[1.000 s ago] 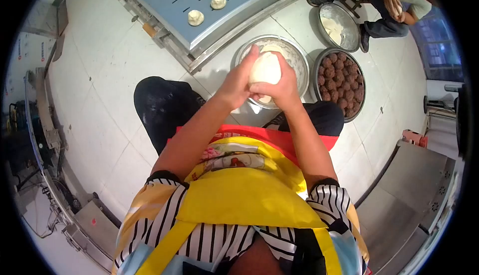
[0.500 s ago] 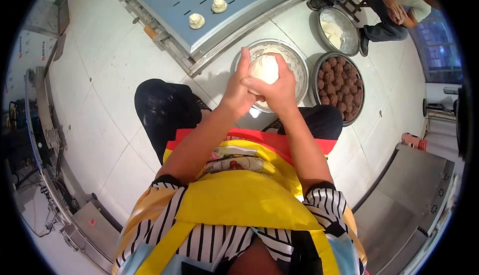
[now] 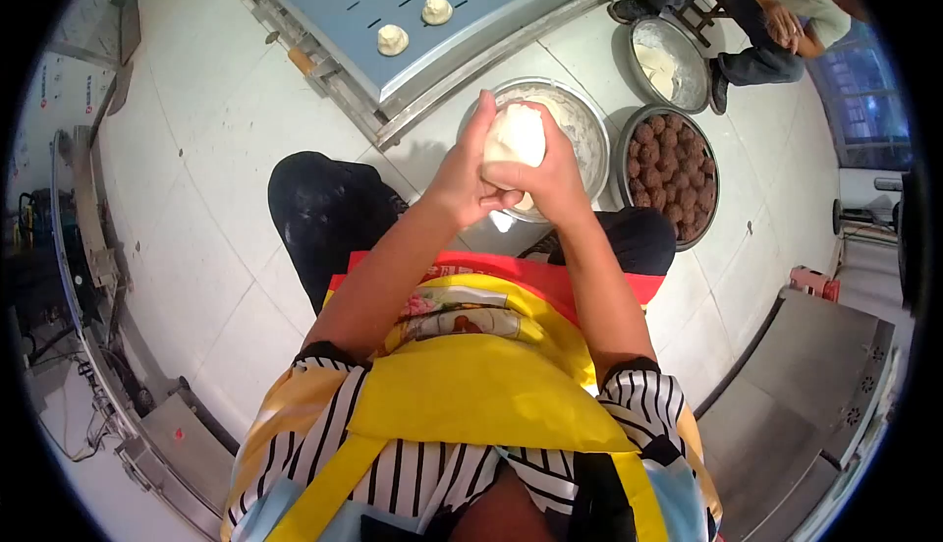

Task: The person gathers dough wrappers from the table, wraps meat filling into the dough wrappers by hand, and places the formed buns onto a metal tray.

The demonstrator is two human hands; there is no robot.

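Between my two hands sits a pale, rounded ball of dough [image 3: 515, 136]. My left hand [image 3: 465, 171] cups it from the left, thumb or finger pointing up along its side. My right hand [image 3: 552, 171] wraps the right side, with its thumb laid across the lower front. Below the hands stands a metal bowl [image 3: 595, 139] with dough-smeared walls and some pale dough inside. To its right is a round pan [image 3: 623, 183] filled with several dark brown balls [image 3: 672, 171]. Whether anything is inside the held dough is hidden.
A blue slotted tray [image 3: 324, 1] on a metal frame lies ahead, bearing two shaped dough pieces [image 3: 393, 40]. Another bowl [image 3: 643, 46] with pale dough stands far right, beside a seated person [image 3: 786, 26]. A steel cabinet [image 3: 786, 365] stands at right.
Both hands have shifted slightly on the dough, which now looks taller and less round between them. The view has moved a little; bowls and tray stay in place.
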